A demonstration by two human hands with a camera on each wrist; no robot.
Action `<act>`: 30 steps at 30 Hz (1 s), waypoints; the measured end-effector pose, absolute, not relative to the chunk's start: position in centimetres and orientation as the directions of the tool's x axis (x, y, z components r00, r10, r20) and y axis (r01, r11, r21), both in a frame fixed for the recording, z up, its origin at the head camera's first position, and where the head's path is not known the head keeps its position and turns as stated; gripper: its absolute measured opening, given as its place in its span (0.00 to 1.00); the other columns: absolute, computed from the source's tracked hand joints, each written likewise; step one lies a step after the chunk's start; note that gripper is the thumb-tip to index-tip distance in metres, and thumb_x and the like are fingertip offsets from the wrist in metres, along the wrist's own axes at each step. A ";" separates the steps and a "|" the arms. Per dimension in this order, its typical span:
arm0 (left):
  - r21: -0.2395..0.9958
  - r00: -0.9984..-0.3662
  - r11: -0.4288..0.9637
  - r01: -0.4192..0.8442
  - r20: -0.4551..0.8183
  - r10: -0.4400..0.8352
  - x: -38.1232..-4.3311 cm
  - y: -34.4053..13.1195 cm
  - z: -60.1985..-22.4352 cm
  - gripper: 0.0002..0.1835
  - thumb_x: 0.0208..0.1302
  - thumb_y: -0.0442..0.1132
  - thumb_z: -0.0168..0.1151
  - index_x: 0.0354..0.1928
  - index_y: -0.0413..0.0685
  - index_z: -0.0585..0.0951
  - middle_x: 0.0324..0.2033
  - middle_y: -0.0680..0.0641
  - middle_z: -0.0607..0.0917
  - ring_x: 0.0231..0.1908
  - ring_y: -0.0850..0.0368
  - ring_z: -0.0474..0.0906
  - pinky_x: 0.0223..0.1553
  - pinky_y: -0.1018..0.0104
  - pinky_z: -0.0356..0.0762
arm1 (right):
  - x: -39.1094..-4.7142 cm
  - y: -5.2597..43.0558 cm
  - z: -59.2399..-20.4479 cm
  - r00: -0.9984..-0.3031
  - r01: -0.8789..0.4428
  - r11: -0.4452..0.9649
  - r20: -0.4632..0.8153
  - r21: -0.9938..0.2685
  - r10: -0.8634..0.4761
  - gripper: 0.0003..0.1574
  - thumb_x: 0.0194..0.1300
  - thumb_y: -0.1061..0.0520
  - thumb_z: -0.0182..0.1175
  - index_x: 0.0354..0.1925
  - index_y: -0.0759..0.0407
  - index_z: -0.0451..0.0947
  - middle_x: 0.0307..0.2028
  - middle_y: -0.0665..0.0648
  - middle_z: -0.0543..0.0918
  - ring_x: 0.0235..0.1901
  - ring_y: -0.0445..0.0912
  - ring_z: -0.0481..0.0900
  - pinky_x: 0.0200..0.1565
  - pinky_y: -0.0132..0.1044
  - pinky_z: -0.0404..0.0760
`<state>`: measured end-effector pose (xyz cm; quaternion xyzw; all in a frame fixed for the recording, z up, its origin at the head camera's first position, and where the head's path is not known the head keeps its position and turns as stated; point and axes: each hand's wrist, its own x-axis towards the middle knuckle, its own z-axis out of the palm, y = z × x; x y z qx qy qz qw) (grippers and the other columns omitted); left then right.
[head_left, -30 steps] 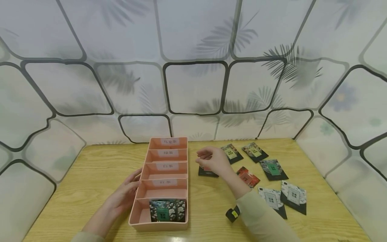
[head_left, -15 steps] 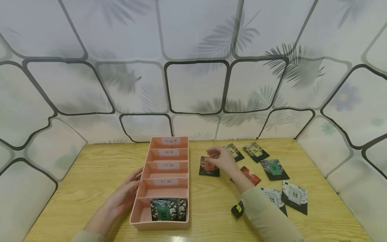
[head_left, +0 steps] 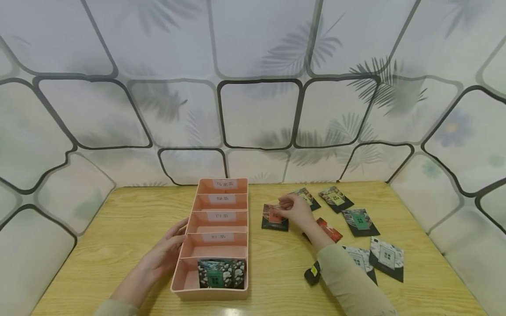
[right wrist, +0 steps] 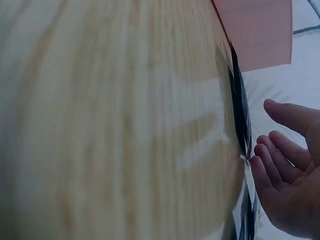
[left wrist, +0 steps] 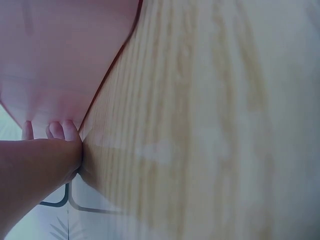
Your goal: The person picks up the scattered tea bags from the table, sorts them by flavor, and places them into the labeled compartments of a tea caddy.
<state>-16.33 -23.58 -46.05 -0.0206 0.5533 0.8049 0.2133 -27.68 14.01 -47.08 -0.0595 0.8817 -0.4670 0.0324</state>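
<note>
The red packet [head_left: 274,224] lies on the table [head_left: 130,219] just right of the pink box [head_left: 213,251], partly hidden by the right hand [head_left: 296,211], whose thumb and loosely bent fingers stand apart with nothing between them. The left hand [head_left: 166,250] rests its fingers against the box's left wall without clasping it. Dark packets [head_left: 220,274] stand in the box's nearest compartment, and loose packets [head_left: 360,222] lie farther right.

Light was soft, even; small glare spot on the yellow wood-grain tabletop [head_left: 272,259]; wrist views looked hazy, blurred.
</note>
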 end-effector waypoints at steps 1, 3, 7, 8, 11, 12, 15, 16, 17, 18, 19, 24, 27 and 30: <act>0.882 -0.908 -0.297 -0.367 -0.271 0.318 -16.3 -23.6 -46.1 0.35 0.68 0.35 0.45 0.74 0.52 0.45 0.63 0.54 0.60 0.53 0.66 0.72 0.57 0.65 0.68 | -27.7 14.1 -47.2 -0.991 -0.071 0.560 -0.005 -0.825 -0.133 0.27 0.52 0.53 0.71 0.51 0.58 0.78 0.43 0.57 0.82 0.43 0.49 0.79 0.45 0.44 0.79; 0.885 -0.909 -0.290 -0.364 -0.269 0.319 -16.3 -23.6 -46.1 0.35 0.69 0.35 0.45 0.74 0.51 0.45 0.63 0.53 0.60 0.54 0.66 0.72 0.57 0.65 0.68 | -27.8 14.2 -47.4 -0.991 -0.066 0.566 -0.010 -0.821 -0.131 0.27 0.52 0.54 0.71 0.51 0.59 0.78 0.44 0.57 0.82 0.43 0.49 0.79 0.45 0.44 0.79; 0.892 -0.911 -0.279 -0.356 -0.264 0.317 -16.3 -23.6 -46.1 0.35 0.68 0.35 0.45 0.74 0.50 0.45 0.63 0.53 0.60 0.54 0.66 0.72 0.57 0.66 0.68 | -27.9 14.2 -47.4 -0.992 -0.054 0.579 -0.021 -0.813 -0.123 0.28 0.51 0.57 0.72 0.51 0.59 0.78 0.44 0.57 0.81 0.43 0.49 0.79 0.46 0.44 0.78; 0.893 -0.911 -0.277 -0.355 -0.264 0.317 -16.3 -23.6 -46.1 0.35 0.68 0.35 0.46 0.74 0.50 0.45 0.63 0.53 0.61 0.54 0.66 0.72 0.57 0.66 0.68 | -27.9 14.2 -47.4 -0.992 -0.053 0.584 -0.023 -0.810 -0.122 0.28 0.50 0.57 0.72 0.51 0.59 0.78 0.44 0.57 0.81 0.43 0.49 0.79 0.46 0.44 0.78; 0.892 -0.911 -0.280 -0.356 -0.264 0.315 -16.3 -23.6 -46.0 0.35 0.68 0.35 0.45 0.73 0.51 0.45 0.62 0.54 0.61 0.54 0.66 0.72 0.56 0.66 0.68 | -27.9 14.1 -47.4 -0.993 -0.052 0.609 -0.024 -0.791 -0.116 0.29 0.50 0.57 0.72 0.52 0.58 0.78 0.44 0.57 0.81 0.44 0.50 0.78 0.46 0.45 0.78; 0.891 -0.911 -0.281 -0.357 -0.266 0.314 -16.3 -23.6 -46.0 0.35 0.68 0.35 0.45 0.73 0.51 0.45 0.62 0.54 0.61 0.54 0.66 0.72 0.56 0.66 0.68 | -27.9 14.1 -47.4 -0.993 -0.054 0.621 -0.023 -0.782 -0.115 0.29 0.50 0.57 0.72 0.52 0.58 0.78 0.44 0.57 0.81 0.44 0.50 0.78 0.46 0.45 0.78; 0.891 -0.911 -0.278 -0.358 -0.268 0.313 -16.2 -23.5 -46.0 0.35 0.69 0.35 0.45 0.74 0.51 0.45 0.64 0.52 0.60 0.54 0.66 0.72 0.57 0.66 0.68 | -27.9 14.1 -47.4 -0.993 -0.065 0.654 -0.017 -0.754 -0.118 0.28 0.50 0.56 0.72 0.51 0.57 0.78 0.45 0.56 0.81 0.45 0.50 0.78 0.46 0.45 0.77; 0.892 -0.910 -0.275 -0.358 -0.269 0.314 -16.2 -23.5 -46.0 0.35 0.69 0.35 0.44 0.74 0.51 0.44 0.65 0.51 0.58 0.54 0.66 0.71 0.57 0.66 0.67 | -27.9 14.1 -47.3 -0.993 -0.068 0.662 -0.016 -0.746 -0.120 0.28 0.50 0.55 0.72 0.50 0.57 0.78 0.45 0.56 0.81 0.45 0.50 0.77 0.46 0.46 0.77; 0.893 -0.911 -0.272 -0.359 -0.272 0.310 -16.2 -23.5 -46.0 0.35 0.69 0.35 0.45 0.74 0.51 0.44 0.66 0.49 0.57 0.54 0.66 0.71 0.57 0.65 0.67 | -27.9 14.1 -47.3 -0.992 -0.072 0.671 -0.015 -0.738 -0.122 0.28 0.50 0.55 0.72 0.50 0.57 0.78 0.44 0.56 0.81 0.45 0.50 0.77 0.46 0.46 0.77; 0.894 -0.910 -0.267 -0.359 -0.272 0.312 -16.2 -23.5 -46.0 0.35 0.69 0.36 0.45 0.74 0.51 0.44 0.67 0.48 0.55 0.54 0.66 0.71 0.57 0.65 0.67 | -27.9 14.1 -47.2 -0.992 -0.078 0.679 -0.012 -0.730 -0.128 0.27 0.50 0.55 0.72 0.49 0.58 0.79 0.44 0.56 0.81 0.45 0.50 0.78 0.46 0.46 0.77; 0.896 -0.911 -0.263 -0.357 -0.271 0.312 -16.3 -23.5 -46.0 0.35 0.69 0.36 0.45 0.74 0.51 0.43 0.68 0.47 0.53 0.54 0.66 0.71 0.57 0.65 0.67 | -27.8 14.0 -47.1 -0.991 -0.085 0.686 -0.010 -0.723 -0.134 0.27 0.50 0.55 0.72 0.49 0.58 0.79 0.44 0.57 0.81 0.44 0.50 0.78 0.46 0.46 0.77; 0.898 -0.910 -0.259 -0.357 -0.272 0.312 -16.3 -23.6 -46.1 0.36 0.69 0.36 0.44 0.74 0.50 0.43 0.68 0.48 0.53 0.54 0.66 0.72 0.57 0.65 0.67 | -28.1 13.9 -47.0 -0.988 -0.099 0.722 -0.021 -0.685 -0.155 0.26 0.49 0.53 0.73 0.47 0.58 0.79 0.42 0.56 0.81 0.43 0.49 0.78 0.46 0.46 0.77; 0.900 -0.910 -0.260 -0.351 -0.263 0.319 -16.3 -23.7 -46.2 0.35 0.69 0.36 0.44 0.74 0.50 0.43 0.66 0.50 0.56 0.54 0.66 0.72 0.57 0.64 0.67 | -28.3 13.9 -47.2 -0.986 -0.088 0.734 -0.047 -0.674 -0.161 0.26 0.49 0.51 0.73 0.47 0.56 0.80 0.42 0.54 0.81 0.43 0.48 0.78 0.46 0.45 0.77; 0.901 -0.909 -0.256 -0.350 -0.261 0.326 -16.3 -23.7 -46.3 0.35 0.69 0.36 0.44 0.74 0.50 0.43 0.67 0.49 0.55 0.54 0.66 0.72 0.57 0.64 0.67 | -28.5 13.9 -47.4 -0.984 -0.080 0.741 -0.068 -0.667 -0.167 0.26 0.48 0.50 0.73 0.47 0.55 0.80 0.42 0.53 0.81 0.42 0.47 0.78 0.46 0.45 0.77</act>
